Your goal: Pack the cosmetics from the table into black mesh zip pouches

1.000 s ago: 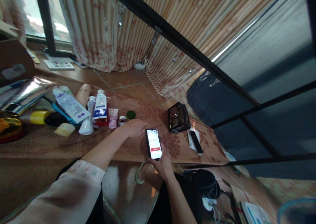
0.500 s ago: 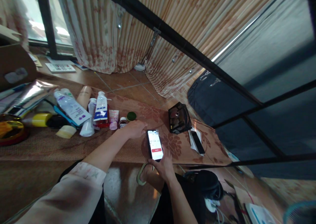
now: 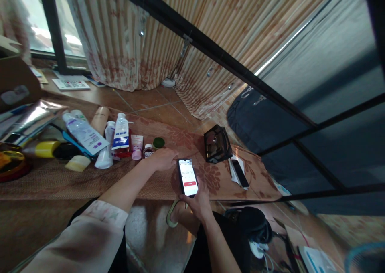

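In the head view, a smartphone point(image 3: 188, 176) with a lit white screen and a red button is gripped at its lower end by my right hand point(image 3: 199, 201), thumb along the bottom edge and fingers round the right side. My left hand point(image 3: 165, 159) rests on the patterned brown cloth point(image 3: 156, 183), palm down, fingers reaching toward the phone's upper left corner. It holds nothing that I can see. Just left of it stand a small dark jar with a white lid point(image 3: 148, 150), a round green lid point(image 3: 158, 142) and a pink tube point(image 3: 137, 147).
Tubes such as a white-and-blue one point(image 3: 120, 130), a yellow-capped bottle point(image 3: 46, 149) and a tape roll point(image 3: 13, 160) crowd the left. A black see-through box point(image 3: 217, 143) and a second phone point(image 3: 240, 174) lie right. A dark metal bar point(image 3: 216, 54) crosses above.
The camera view has shifted slightly, so the items on the left sit a little lower and further left. Both hands stay in place at the phone.
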Demonstrator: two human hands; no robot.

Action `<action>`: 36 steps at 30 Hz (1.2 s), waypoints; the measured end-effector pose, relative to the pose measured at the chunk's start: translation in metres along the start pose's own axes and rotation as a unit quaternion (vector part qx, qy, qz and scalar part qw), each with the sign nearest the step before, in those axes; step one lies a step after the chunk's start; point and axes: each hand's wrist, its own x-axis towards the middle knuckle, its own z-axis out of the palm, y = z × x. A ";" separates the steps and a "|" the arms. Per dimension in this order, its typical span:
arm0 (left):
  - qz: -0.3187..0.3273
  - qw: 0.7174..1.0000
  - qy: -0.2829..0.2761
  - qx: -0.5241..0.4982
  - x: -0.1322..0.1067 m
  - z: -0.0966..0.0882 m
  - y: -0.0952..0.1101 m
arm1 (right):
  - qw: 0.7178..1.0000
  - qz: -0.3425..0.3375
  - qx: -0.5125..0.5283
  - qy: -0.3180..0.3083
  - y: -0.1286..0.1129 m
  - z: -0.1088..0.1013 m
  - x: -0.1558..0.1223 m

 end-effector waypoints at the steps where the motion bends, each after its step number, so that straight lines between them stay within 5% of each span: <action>1: -0.001 1.000 0.000 0.000 0.000 0.000 0.000 | 1.000 -0.002 0.001 0.002 0.000 0.000 0.000; 25: 0.007 1.000 0.002 0.000 0.002 0.006 -0.004 | 0.995 -0.036 0.035 0.086 0.002 0.009 -0.006; 36: 0.005 1.000 0.001 0.005 0.000 0.006 -0.002 | 0.997 -0.014 0.048 0.059 -0.003 0.006 -0.005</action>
